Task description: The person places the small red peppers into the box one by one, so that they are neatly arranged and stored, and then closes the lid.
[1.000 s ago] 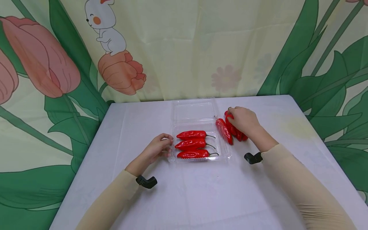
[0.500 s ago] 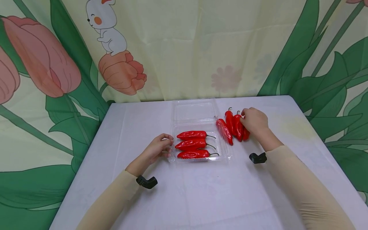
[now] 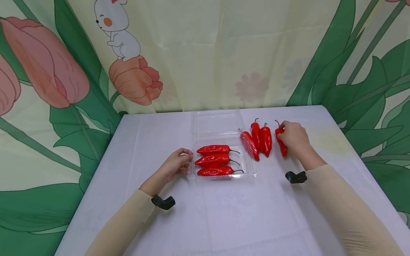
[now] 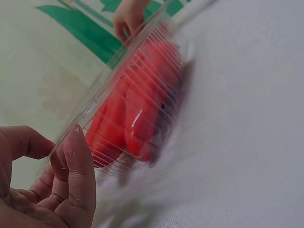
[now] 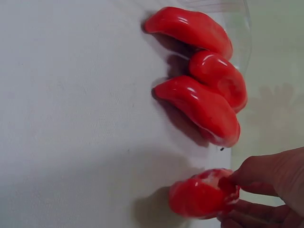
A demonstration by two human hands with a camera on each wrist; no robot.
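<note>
My right hand (image 3: 294,137) pinches a red chili pepper (image 3: 282,146) with a thin curved stem, at the right of the table. In the right wrist view, thumb and fingers close on one end of this pepper (image 5: 199,195). The left hand (image 3: 175,164) holds the left rim of a clear plastic clamshell container (image 3: 248,167), thumb on one side and fingers on the other. Three glossy red peppers (image 3: 213,161) lie side by side in its base, stems to the right. The left wrist view shows red peppers (image 4: 137,104) through the ribbed clear wall.
Beside the container's right edge lie three more red peppers (image 3: 265,140), grouped close together. The container's lid (image 3: 217,122) lies folded back toward the far table edge. A white cloth (image 3: 224,217) covers the table, and a flower-printed curtain (image 3: 205,53) hangs behind it.
My right hand has moved right from the pepper group, drawing one pepper away from the others. The left hand and the container have stayed in place.
</note>
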